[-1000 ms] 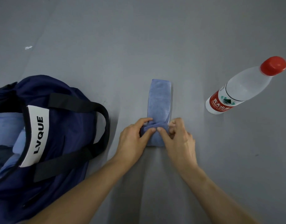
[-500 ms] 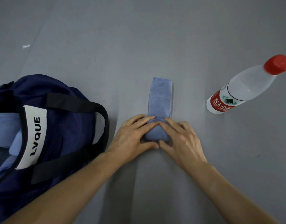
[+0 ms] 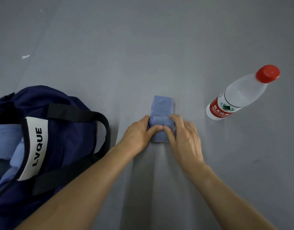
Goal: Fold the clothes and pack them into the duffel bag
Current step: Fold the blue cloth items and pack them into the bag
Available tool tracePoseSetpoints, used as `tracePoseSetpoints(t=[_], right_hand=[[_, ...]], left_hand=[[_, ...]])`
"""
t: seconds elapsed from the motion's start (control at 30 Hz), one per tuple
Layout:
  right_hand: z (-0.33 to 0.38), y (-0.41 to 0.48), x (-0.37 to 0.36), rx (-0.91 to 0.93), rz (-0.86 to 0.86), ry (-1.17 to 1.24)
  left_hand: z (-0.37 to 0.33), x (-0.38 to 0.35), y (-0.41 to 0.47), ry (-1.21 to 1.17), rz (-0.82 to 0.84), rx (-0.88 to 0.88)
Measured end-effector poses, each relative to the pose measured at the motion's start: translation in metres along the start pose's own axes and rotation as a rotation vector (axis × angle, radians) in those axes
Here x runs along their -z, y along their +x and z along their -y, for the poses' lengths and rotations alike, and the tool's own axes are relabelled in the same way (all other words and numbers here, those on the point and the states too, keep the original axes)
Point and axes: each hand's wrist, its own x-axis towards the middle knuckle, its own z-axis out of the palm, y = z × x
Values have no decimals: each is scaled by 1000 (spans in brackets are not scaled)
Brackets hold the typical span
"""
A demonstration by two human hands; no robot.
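Observation:
A narrow light-blue folded cloth [image 3: 162,106] lies on the grey floor in the middle of the head view, its near part turned into a thick roll. My left hand [image 3: 137,133] grips the roll's left end, thumb across the front. My right hand [image 3: 184,138] grips the right end, its thumb meeting the left one. The flat strip beyond the roll is short. The navy duffel bag [image 3: 63,130] sits open at the left, with black straps, a white LVQUE label and light-blue clothes [image 3: 8,136] inside.
A clear plastic water bottle [image 3: 239,95] with a red cap and red label stands on the floor to the right of the cloth. A small white scrap [image 3: 25,56] lies far left on the grey floor [image 3: 143,47].
The roll has grown and travelled away from me, so the flat strip beyond it is shorter. Both hands went from pressing flat on the roll to gripping its ends.

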Motion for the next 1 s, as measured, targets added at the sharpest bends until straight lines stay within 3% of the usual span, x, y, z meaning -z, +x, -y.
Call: tracePoseSetpoints(t=[0.1, 0.23, 0.33, 0.4, 0.47, 0.6, 0.73, 0.87, 1.0], right_hand=[[-6, -12, -14, 155, -100, -67], [-18, -9, -21, 207, 12, -198], [-15, 7, -15, 279, -25, -257], [-7, 16, -10, 266, -11, -273], [5, 26, -3, 138, 88, -241], [19, 49, 12, -27, 177, 41], [30, 54, 17, -287, 428, 484], [77, 52, 49, -354, 513, 866], [163, 60, 78, -280, 674, 1006]], left_hand=[[-3, 0, 10, 52, -32, 36], [-4, 2, 23, 4, -33, 51], [-9, 3, 25, -37, -46, 102], [-11, 2, 23, -87, -66, 169], [-10, 2, 19, -250, -85, 227], [-5, 1, -2, -664, -114, 261], [-10, 23, -26, -959, 123, 267], [-28, 99, -39, -885, 308, 182], [-45, 201, -73, -726, 189, 86]])
